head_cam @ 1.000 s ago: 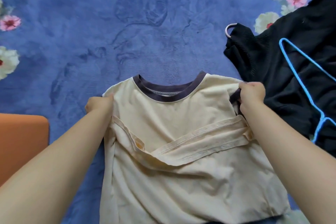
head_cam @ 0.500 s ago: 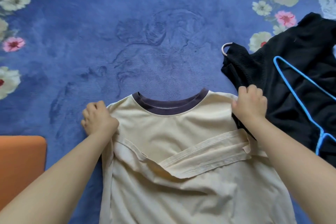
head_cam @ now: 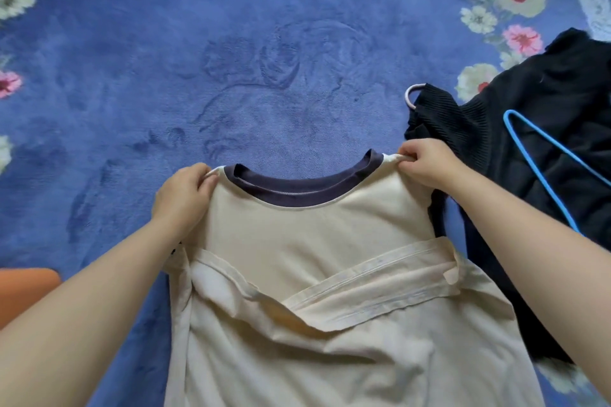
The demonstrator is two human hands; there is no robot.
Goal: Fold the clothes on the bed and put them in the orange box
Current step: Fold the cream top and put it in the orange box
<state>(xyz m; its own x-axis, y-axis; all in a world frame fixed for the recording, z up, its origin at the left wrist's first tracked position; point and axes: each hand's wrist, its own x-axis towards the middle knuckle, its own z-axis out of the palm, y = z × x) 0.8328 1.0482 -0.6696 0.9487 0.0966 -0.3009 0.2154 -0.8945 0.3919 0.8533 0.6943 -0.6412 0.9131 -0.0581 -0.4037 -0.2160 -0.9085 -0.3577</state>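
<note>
Between the two hands, a cream shirt (head_cam: 314, 274) lies spread on the blue bed (head_cam: 165, 59), its dark collar (head_cam: 297, 188) at the far end and its body running toward the person. The shirt's long axis goes from the collar straight back to the bottom edge of the view, where the hem is cut off. Both sleeves are folded inward and cross over the chest in a shallow V.

At the left shoulder seam, just beside the collar, the left hand (head_cam: 183, 198) pinches the fabric, thumb and fingers curled round a small ridge of cloth. At the right shoulder seam the right hand (head_cam: 426, 163) pinches the cloth the same way, fingers closed on it. The stretch of shirt between the hands is pulled taut and the collar opening faces up.

No writing, label or brand can be read anywhere on the shirt or on the other things.

Right of the shirt, touching its edge, lies a black garment (head_cam: 545, 142) with a blue hanger (head_cam: 545, 172) resting on it and a pale hook (head_cam: 411, 97) showing at its far corner. At the left edge a corner of the orange box (head_cam: 23, 291) shows, near the left forearm. White and pink flowers are printed along the sides of the bed cover.
</note>
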